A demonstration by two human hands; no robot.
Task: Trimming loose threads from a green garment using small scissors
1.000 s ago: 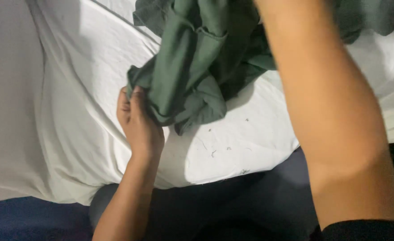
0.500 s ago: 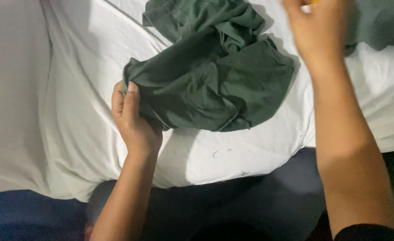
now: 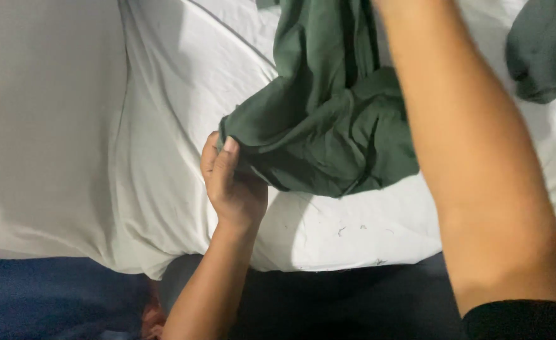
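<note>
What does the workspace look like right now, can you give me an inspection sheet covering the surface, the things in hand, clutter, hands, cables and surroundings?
Surface: white bed sheet, wrinkled, a few small dark specks near its front edge.
Things in hand: dark green garment, bunched and lifted partly off the sheet.
Clutter: second dark cloth at the top right corner, lying on the sheet.
Hands: left hand pinches the garment's lower left edge; the right hand is out of view above the top edge, only the right forearm shows, reaching up across the garment.
Cables: nothing seen.
Surroundings: dark blue fabric below the sheet's edge; the rest is too dark to tell.
</note>
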